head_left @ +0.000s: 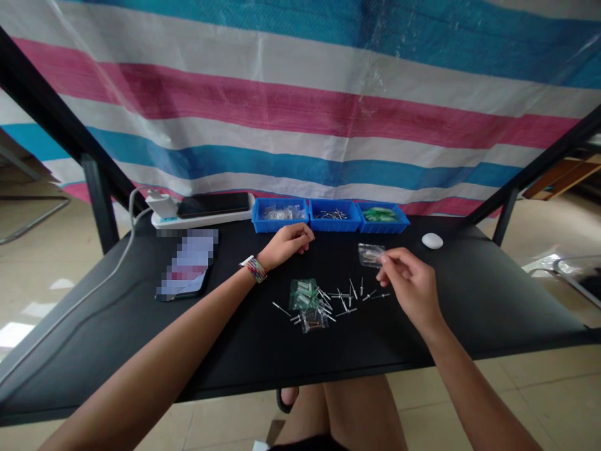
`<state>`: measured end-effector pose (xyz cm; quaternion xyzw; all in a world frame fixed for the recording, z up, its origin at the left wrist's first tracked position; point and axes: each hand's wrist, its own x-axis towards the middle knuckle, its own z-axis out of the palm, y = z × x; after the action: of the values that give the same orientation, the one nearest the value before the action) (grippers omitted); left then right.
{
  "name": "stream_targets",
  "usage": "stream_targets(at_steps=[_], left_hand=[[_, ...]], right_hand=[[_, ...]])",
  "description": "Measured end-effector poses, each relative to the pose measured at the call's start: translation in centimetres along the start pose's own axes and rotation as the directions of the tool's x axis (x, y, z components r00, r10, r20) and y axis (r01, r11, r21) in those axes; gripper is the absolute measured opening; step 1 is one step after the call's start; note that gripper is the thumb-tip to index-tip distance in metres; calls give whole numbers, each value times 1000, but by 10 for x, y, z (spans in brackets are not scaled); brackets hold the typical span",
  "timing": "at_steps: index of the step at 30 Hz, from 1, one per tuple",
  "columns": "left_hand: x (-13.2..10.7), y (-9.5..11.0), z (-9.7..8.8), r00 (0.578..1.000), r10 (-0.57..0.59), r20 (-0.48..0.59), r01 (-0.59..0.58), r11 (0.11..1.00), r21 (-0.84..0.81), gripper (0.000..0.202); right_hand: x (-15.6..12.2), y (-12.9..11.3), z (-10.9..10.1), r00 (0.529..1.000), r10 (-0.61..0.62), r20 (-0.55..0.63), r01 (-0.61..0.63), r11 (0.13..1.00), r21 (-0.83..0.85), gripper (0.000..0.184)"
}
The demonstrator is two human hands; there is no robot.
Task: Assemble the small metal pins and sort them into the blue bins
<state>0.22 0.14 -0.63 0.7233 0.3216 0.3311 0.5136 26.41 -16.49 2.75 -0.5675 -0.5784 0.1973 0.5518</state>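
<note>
Between the thumb and fingers of my right hand (409, 282) is a small clear plastic bag (369, 255) with thin pieces inside, held just above the black table. My left hand (287, 244) rests in front of the left blue bin, its fingers curled in and nothing showing in them. On the table between my hands lies a loose heap of silver pop rivets (345, 299). A green-tinted bag (302, 293) of light pieces lies at the heap's left. Below it is another clear bag (314, 321) with brownish pieces.
Three blue bins line the back: the left bin (257, 219) holds clear bags, the middle bin (334, 227) rivets, the right bin (382, 227) green bags. A phone (190, 263), a power strip (206, 220) with another phone, and a white oval object (432, 241) sit around.
</note>
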Motion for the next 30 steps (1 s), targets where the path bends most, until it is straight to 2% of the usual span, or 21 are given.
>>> stream_targets(at_steps=[3, 6, 8, 13, 18, 24, 30], left_hand=[[0, -1, -1, 999, 9, 36, -10, 1000, 21, 28], [0, 1, -1, 998, 22, 62, -24, 999, 44, 35], [-1, 4, 0, 998, 25, 64, -29, 998, 50, 37], [-1, 5, 5, 995, 65, 70, -66, 998, 18, 31], [-1, 2, 4, 997, 65, 34, -66, 998, 20, 31], [0, 1, 4, 992, 91, 90, -90, 996, -18, 26], [0, -1, 3, 994, 93, 63, -95, 995, 35, 25]], right_hand=[[45, 13, 25, 972, 158, 174, -190, 965, 182, 35], [78, 26, 51, 930, 211, 302, -296, 916, 272, 43], [89, 33, 64, 908, 216, 359, -332, 894, 302, 45], [87, 44, 78, 874, 213, 436, -357, 891, 280, 49], [76, 46, 77, 893, 223, 391, -360, 875, 323, 48], [76, 49, 77, 862, 205, 463, -363, 887, 284, 41], [74, 48, 77, 862, 167, 479, -342, 889, 305, 36]])
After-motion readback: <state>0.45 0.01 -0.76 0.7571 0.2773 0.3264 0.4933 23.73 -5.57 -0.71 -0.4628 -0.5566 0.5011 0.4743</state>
